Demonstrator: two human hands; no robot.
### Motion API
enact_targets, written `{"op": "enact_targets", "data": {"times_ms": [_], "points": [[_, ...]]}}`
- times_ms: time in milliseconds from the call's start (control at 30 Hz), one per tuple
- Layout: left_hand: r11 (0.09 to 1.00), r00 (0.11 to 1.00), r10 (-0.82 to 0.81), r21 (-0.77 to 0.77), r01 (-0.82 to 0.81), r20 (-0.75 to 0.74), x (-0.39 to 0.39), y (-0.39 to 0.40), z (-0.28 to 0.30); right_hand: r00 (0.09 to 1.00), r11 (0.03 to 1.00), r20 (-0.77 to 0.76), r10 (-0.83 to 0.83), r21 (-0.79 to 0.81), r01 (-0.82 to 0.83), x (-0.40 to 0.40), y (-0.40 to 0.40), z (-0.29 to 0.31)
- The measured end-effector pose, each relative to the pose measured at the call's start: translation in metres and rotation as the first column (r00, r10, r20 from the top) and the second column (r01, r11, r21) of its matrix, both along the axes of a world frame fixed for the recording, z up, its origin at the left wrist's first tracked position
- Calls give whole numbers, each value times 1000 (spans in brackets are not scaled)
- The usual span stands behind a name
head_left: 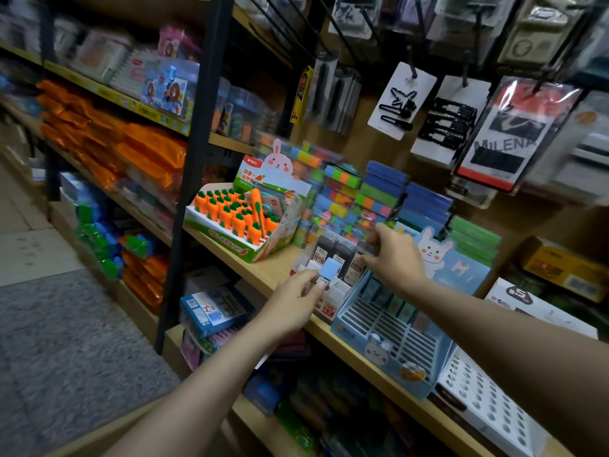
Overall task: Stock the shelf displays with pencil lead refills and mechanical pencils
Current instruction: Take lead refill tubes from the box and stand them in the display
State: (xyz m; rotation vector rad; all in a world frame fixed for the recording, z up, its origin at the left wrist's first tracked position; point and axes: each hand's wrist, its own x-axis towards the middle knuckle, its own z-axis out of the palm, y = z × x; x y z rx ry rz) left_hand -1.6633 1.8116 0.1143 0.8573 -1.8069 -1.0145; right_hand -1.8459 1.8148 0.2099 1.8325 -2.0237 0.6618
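A white lead refill display box (333,296) stands on the wooden shelf (263,268), with dark lead refill cases (333,255) upright in its back rows. My left hand (296,300) pinches a small light-blue square case (329,270) just over the box's front slots. My right hand (393,255) reaches over the box and pinches a dark refill case (364,255) at the back right. To the right sits a blue bunny display tray (389,334) with slotted rows, mostly empty.
A carrot-themed display box (240,219) stands left of the refill box. Stacks of coloured sticky notes (362,199) rise behind. A white tray with round holes (491,400) lies at the far right. Hair clips on cards (398,100) hang above. A black shelf post (194,159) stands left.
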Motion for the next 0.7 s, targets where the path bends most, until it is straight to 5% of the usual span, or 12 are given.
{"op": "enact_targets", "data": {"times_ms": [300, 400, 500, 567, 700], "points": [[993, 977, -4, 112, 29, -215, -1, 6, 1, 994, 999, -107, -31, 18, 33, -2, 6, -11], [974, 942, -57, 188, 125, -330, -6, 9, 2, 980, 993, 184, 79, -97, -62, -2, 20, -5], [952, 914, -116, 218, 214, -390, -12, 13, -3, 781, 966, 575, 242, -65, -251, 4, 46, -6], [947, 906, -131, 220, 235, -403, -18, 17, -6, 729, 935, 619, 294, -25, -355, 7, 62, -12], [941, 909, -201, 185, 283, -365, -28, 29, -8, 807, 939, 502, 310, -30, -343, 8, 77, -19]]}}
